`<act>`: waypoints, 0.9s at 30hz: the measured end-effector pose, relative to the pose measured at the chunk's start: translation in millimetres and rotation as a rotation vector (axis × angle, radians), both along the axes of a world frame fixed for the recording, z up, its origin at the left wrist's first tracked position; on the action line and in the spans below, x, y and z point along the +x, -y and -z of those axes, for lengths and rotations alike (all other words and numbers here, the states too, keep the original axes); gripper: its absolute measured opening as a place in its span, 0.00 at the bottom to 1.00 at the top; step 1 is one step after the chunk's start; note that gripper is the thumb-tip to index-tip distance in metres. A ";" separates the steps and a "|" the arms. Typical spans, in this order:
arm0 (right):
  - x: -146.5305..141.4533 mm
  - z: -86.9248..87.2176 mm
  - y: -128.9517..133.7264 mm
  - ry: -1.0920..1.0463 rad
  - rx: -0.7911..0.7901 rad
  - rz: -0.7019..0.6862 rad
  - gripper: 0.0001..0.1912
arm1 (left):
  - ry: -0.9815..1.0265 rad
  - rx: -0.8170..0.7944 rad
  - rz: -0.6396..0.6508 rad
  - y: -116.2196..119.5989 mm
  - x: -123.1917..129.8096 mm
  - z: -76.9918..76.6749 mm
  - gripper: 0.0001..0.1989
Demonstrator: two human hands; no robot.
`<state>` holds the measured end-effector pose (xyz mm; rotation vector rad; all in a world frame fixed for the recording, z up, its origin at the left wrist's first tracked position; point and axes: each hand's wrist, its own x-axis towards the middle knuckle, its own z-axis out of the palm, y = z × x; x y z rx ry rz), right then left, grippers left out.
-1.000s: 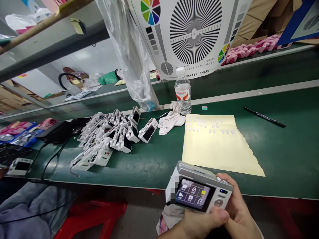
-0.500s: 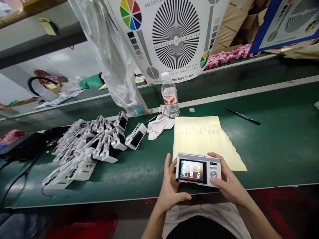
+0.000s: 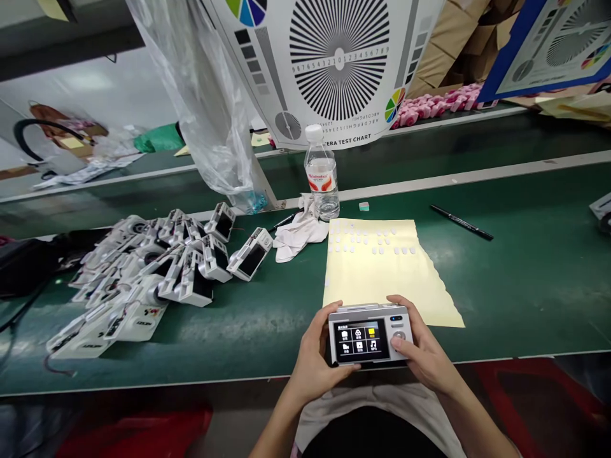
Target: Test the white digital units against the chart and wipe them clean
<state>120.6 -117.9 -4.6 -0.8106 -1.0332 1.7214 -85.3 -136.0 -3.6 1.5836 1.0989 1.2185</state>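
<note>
Gripping the silver camera at both ends, you have your left hand closed on one side and your right hand on the other, thumb by its buttons. Just beyond your hands, yellow paper lies on the bench.

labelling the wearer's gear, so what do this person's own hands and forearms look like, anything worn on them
The left hand and right hand are ungloved human hands with slender fingers; no ring shows on the visible fingers. The left forearm and right forearm are uncovered for most of their visible length, with no watch, bracelet, cable or marking to be seen.
</note>
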 end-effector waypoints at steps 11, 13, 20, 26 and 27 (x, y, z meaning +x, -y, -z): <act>1.1 6.3 -0.6 0.094 0.052 0.022 0.29 | -0.064 0.047 0.007 -1.2 -1.5 1.1 0.39; 1.3 6.7 -0.6 0.105 0.060 0.023 0.29 | -0.058 0.048 0.010 -1.2 -1.6 1.1 0.39; 4.9 4.3 -0.8 0.020 0.035 -0.058 0.35 | -0.010 -0.002 0.026 -1.1 -1.7 2.7 0.40; 4.7 -4.3 -1.4 -0.081 -0.070 -0.069 0.34 | 0.061 -0.079 0.040 -1.5 -4.6 -4.9 0.39; 4.1 -6.3 -0.9 -0.109 -0.088 -0.086 0.32 | 0.104 -0.090 0.066 -1.6 -6.0 -8.1 0.40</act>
